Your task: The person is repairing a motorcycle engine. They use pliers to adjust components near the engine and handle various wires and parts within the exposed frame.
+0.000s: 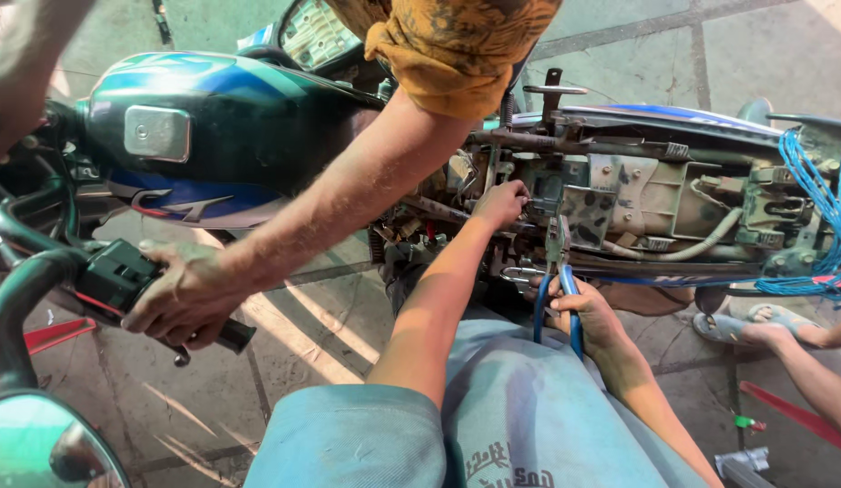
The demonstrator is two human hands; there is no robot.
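pliers in right hand | left hand fingertips hidden in frame

Single head-worn view only, looking steeply down from above over a pale blue-grey shirt front at the bottom edge, so no second view to share anything with. Faces forward and down onto the stripped grey metal frame of a motorcycle lying across the upper half, with its glossy blue and green fuel tank at upper left and a round handlebar mirror in the lower left corner. Sits close, within arm's reach of the frame, both forearms running up from the bottom edge.
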